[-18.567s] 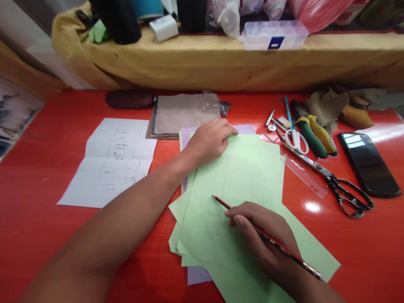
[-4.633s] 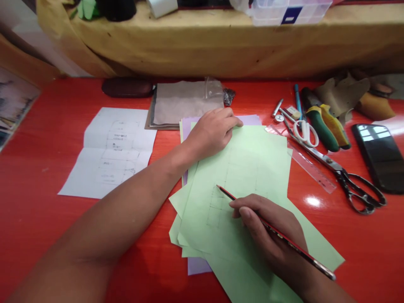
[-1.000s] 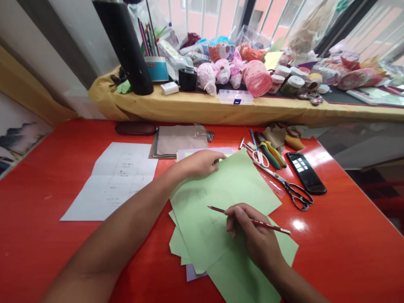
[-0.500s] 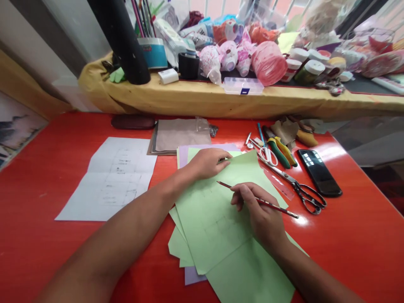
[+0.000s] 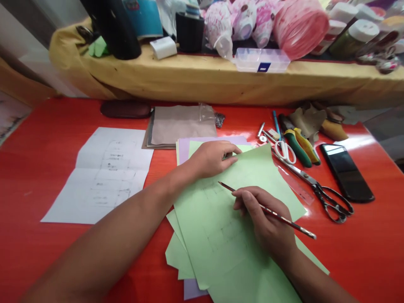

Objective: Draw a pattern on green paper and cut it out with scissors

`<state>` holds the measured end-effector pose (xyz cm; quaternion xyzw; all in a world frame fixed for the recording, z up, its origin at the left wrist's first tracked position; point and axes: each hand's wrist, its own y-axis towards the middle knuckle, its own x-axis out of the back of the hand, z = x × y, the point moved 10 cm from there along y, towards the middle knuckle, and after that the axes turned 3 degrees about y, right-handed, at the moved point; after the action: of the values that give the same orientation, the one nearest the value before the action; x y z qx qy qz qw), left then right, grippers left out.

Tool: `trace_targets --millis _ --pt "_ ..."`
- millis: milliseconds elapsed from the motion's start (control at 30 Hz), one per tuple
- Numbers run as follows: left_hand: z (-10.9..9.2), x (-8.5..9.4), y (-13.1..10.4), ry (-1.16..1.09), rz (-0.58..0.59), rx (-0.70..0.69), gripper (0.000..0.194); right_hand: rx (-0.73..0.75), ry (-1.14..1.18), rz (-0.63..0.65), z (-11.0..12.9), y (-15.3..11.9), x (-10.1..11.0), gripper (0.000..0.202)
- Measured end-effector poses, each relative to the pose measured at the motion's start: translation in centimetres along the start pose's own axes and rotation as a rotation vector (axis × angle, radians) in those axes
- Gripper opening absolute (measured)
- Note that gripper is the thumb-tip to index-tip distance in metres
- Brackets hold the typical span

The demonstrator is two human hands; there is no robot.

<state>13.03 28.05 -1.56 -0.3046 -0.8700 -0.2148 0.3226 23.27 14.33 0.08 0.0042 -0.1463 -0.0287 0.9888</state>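
Note:
My right hand (image 5: 268,216) pinches a dark patterned pencil (image 5: 284,219), its tip pointing left over the top green sheet (image 5: 202,235). Faint pencil lines show on that sheet. Near the sheet's upper edge rests my left hand (image 5: 217,158), with thumb and forefinger apart and the other fingers partly hidden. The sheet's upper right corner curls up. More green and lilac sheets lie beneath. To the left is a white folded paper (image 5: 85,176) with a sketch.
Right of the sheets lie large scissors (image 5: 322,189), white-handled scissors (image 5: 285,151), pliers (image 5: 298,147) and a black phone (image 5: 347,172). Behind are brown sheets (image 5: 183,126), a dark case (image 5: 125,109) and a yellow-covered ledge (image 5: 189,84) with jars and a plastic box (image 5: 261,59).
The view has moved closer and lower, so the ledge shows less. Both hands keep almost the same place on the green sheet, and the pencil remains in my right hand.

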Motion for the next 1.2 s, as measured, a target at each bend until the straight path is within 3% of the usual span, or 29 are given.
trace_targets --millis 300,1200 --pt "0.6 0.2 0.3 -0.129 0.005 0.029 0.022 0.002 -0.082 0.025 0.1 0.1 -0.3 0.033" --pt "0.2 0.2 0.2 -0.076 -0.024 -0.005 0.022 0.071 -0.151 0.058 1.3 0.3 -0.8 0.028"
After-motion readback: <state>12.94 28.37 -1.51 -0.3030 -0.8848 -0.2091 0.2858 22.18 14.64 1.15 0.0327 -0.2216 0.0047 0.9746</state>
